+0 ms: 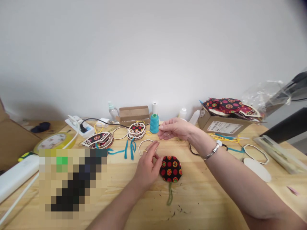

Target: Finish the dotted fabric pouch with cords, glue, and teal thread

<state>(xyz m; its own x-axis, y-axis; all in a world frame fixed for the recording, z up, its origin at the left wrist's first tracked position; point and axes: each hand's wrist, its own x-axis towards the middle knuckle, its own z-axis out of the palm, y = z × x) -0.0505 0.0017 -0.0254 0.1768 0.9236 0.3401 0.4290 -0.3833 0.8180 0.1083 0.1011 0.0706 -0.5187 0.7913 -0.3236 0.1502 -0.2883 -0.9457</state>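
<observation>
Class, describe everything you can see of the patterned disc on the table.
The disc is roughly round and looks covered in black cloth, printed with red dots and flower-like circles in yellow, orange and green. A green cord trails from its near edge. It appears to lie flat on the wooden table; the left hand's thumb meets or overlaps its left edge.

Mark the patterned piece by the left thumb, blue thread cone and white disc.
Patterned piece (171, 169), head view: middle of its face.
Blue thread cone (154, 125), head view: thread on its side.
White disc (257, 170), head view: middle of its top.
</observation>
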